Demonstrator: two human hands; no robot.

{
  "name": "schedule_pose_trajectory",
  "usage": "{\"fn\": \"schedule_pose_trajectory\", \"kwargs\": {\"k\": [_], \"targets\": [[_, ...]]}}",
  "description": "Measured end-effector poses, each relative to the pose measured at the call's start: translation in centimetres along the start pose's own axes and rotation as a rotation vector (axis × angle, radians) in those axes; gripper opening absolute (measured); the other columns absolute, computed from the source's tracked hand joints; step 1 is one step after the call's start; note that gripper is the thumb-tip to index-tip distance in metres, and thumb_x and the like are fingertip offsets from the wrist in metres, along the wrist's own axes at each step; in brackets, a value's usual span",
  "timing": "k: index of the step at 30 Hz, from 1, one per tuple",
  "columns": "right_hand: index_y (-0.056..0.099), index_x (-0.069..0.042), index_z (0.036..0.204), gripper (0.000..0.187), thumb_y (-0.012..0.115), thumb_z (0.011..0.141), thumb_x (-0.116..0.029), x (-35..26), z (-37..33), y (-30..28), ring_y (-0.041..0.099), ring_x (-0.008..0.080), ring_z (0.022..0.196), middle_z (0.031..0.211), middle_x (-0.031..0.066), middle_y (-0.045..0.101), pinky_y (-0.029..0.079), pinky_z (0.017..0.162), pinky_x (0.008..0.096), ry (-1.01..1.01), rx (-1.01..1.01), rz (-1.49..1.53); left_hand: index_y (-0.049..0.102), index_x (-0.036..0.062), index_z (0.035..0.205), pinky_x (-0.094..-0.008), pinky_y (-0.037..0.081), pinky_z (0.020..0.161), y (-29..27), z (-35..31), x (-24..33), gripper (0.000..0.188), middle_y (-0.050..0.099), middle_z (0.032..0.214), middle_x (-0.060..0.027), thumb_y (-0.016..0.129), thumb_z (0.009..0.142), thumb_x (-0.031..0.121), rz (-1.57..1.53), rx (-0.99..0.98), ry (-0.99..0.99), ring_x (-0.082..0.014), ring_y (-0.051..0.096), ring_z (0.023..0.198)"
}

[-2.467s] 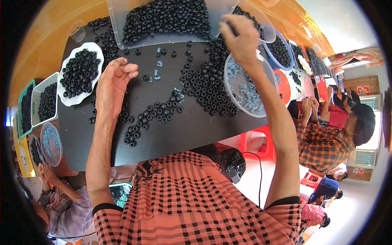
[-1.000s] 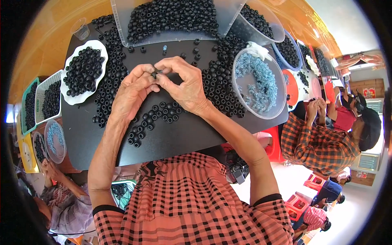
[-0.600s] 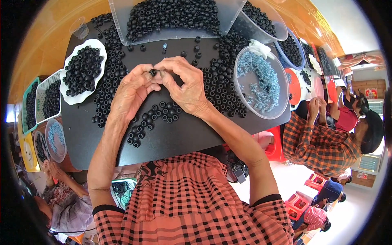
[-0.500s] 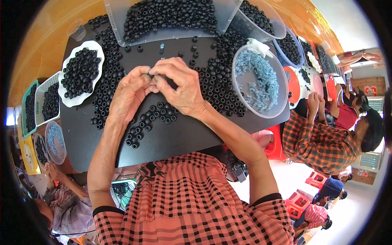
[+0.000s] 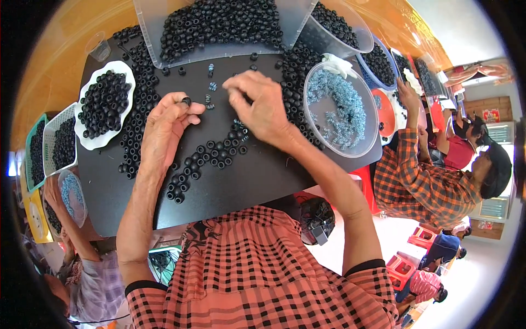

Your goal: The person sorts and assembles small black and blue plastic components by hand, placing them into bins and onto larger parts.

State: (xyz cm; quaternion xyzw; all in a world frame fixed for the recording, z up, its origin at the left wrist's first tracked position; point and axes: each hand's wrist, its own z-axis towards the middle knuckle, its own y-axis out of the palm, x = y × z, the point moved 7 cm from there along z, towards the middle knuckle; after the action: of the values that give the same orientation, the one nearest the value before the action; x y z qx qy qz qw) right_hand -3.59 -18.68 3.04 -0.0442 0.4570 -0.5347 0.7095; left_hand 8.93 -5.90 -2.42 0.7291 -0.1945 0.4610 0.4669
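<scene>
Head view: I look down over a black table (image 5: 257,181) strewn with small black rings.
Left hand (image 5: 164,129): I see thumb and forefinger pinched on one black ring (image 5: 186,101), held just above the table; the other fingers are curled.
Right hand (image 5: 263,107): back toward me, fingers bent down to the table near a few blue springs (image 5: 210,88); the fingertips are hidden, so I cannot tell whether they hold anything.
Loose rings (image 5: 211,156): a trail between and below both hands.
Round tub (image 5: 342,109): blue springs inside, just right of the right hand.
Clear tray (image 5: 219,24): heaped with rings, top edge cut off.
White plate (image 5: 104,104): rings, left of my left hand.
Co-worker (image 5: 433,175): checked sleeve at right, hands partly hidden.
</scene>
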Motion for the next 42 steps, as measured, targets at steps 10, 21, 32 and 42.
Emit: {"fn": "schedule_pose_trajectory", "kwargs": {"k": [10, 21, 32, 42], "targets": [[0.067, -0.003, 0.084, 0.017, 0.052, 0.079, -0.008, 4.4, 4.1, -0.6, 0.062, 0.0333, 0.074, 0.081, 0.0154, 0.064, 0.051, 0.07, 0.0414, -0.118, -0.284, -0.453, 0.056, 0.0013, 0.105, -0.0301, 0.048, 0.082, -1.4, 0.5, 1.0, 0.016, 0.067, 0.094, -0.0143, 0.051, 0.09, 0.007, -0.052, 0.036, 0.073, -0.0172, 0.061, 0.081], [0.067, -0.002, 0.091, 0.02, 0.055, 0.08, -0.012, 4.2, 2.8, -0.7, 0.064, 0.0336, 0.066, 0.077, 0.0173, 0.066, 0.052, 0.066, 0.039, 0.037, -0.553, -0.439, 0.057, 0.0004, 0.105, -0.0308, 0.048, 0.082, -1.6, 0.7, 0.5, 0.017, 0.066, 0.092, -0.0137, 0.051, 0.091, 0.007, -0.029, 0.032, 0.048, -0.0187, 0.062, 0.086], [0.067, 0.001, 0.097, 0.022, 0.057, 0.082, -0.012, 3.5, 2.7, -2.6, 0.056, 0.0111, 0.054, 0.06, 0.0082, 0.058, 0.046, 0.052, 0.0275, 0.148, -0.223, -0.017, 0.056, -0.0015, 0.107, -0.0319, 0.048, 0.083, -2.8, 1.0, 1.6, 0.019, 0.065, 0.093, -0.0139, 0.051, 0.09, 0.007, -0.024, 0.068, 0.086, -0.0202, 0.061, 0.09], [0.068, 0.001, 0.092, 0.019, 0.058, 0.081, -0.011, 3.0, 3.1, -0.4, 0.058, 0.0157, 0.055, 0.064, 0.012, 0.061, 0.047, 0.055, 0.0289, 0.122, -0.294, -0.018, 0.056, -0.0016, 0.107, -0.0319, 0.048, 0.084, -3.9, 1.2, 3.2, 0.019, 0.065, 0.094, -0.0133, 0.051, 0.09, 0.005, -0.016, 0.096, 0.18, -0.0207, 0.061, 0.093]]}}
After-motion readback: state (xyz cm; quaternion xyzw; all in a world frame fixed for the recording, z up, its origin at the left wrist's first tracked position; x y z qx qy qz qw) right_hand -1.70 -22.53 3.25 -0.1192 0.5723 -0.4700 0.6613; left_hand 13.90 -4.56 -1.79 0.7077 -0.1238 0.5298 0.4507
